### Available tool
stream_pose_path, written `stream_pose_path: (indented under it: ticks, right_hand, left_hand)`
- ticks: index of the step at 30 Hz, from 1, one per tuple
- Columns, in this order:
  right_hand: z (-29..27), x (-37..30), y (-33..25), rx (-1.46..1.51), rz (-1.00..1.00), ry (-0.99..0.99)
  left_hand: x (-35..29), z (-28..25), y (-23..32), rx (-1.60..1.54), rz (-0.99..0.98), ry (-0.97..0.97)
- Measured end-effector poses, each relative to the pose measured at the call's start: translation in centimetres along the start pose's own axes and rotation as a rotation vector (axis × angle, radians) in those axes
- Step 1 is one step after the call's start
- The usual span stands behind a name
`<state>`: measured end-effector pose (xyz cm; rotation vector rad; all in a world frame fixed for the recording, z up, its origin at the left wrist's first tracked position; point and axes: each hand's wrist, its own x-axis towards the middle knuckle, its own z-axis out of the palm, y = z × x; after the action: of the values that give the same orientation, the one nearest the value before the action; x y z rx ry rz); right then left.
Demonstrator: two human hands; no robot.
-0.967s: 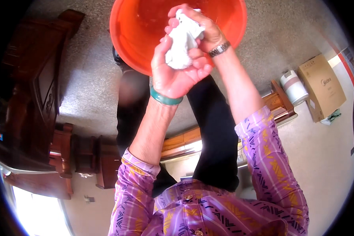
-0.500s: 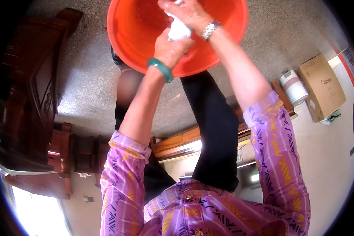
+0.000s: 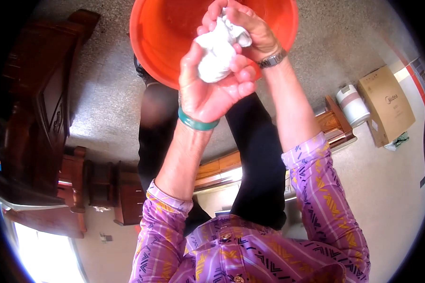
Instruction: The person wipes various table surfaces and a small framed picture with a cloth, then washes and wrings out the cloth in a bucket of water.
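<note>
A crumpled white cloth point(image 3: 216, 54), which looks wet, is held up above the near half of an orange-red plastic basin point(image 3: 151, 52). My left hand point(image 3: 208, 96), a green bangle at its wrist, is turned palm up and cradles the lower part of the cloth with loosely curled fingers. Pinching the upper part between thumb and fingers is my right hand point(image 3: 257, 33), with a metal-band watch point(image 3: 272, 59) on that wrist. The cloth bridges both hands. The basin's far edge is cut off by the frame.
My legs in black trousers point(image 3: 255, 155) are just below the basin, on a speckled floor. Dark carved wooden furniture point(image 3: 38, 94) lines the left side. To the right are a white bin-like container point(image 3: 352, 106) and a cardboard box point(image 3: 386, 106).
My hands have come nearer to me and loosened from a tight grip. My left palm has turned upward, and the cloth now spreads wider between both hands.
</note>
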<state>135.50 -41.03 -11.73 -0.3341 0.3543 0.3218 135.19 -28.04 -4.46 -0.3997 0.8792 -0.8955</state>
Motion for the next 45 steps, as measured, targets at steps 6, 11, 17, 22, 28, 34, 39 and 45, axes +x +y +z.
stream_pose_path:
  ticks: [6,11,17,22,28,34,39,45]
  right_hand:
    - [-1.1,1.7,0.2,-0.498,0.257,0.536]
    - [-0.1,2.1,1.3,-1.332,0.088,0.564]
    - [0.9,0.5,0.9,-1.254,-0.033,0.462]
    - [-0.2,-0.1,-1.2,-0.451,0.153,0.083]
    - [0.1,-0.4,-0.2,0.254,0.350,-0.036]
    - [0.9,-0.1,0.9,0.319,0.107,-0.024]
    - [1.3,0.1,-1.1,0.150,0.196,0.265]
    - [0.0,1.7,-0.1,-0.238,0.311,0.565]
  left_hand:
    - [1.8,-0.7,1.9,1.464,-0.005,0.629]
    - [2.5,-3.7,3.4,1.977,0.282,0.624]
    - [0.8,-1.8,1.8,1.457,0.281,0.647]
    - [-0.9,0.0,1.3,0.949,-0.085,0.505]
    - [-0.4,-0.3,-1.1,0.296,-0.243,0.221]
    - [-0.5,0.0,-1.3,0.135,-0.016,-0.038]
    - [0.1,1.1,-0.2,0.687,-0.018,0.250]
    - [3.4,-2.5,2.0,1.569,0.068,0.662]
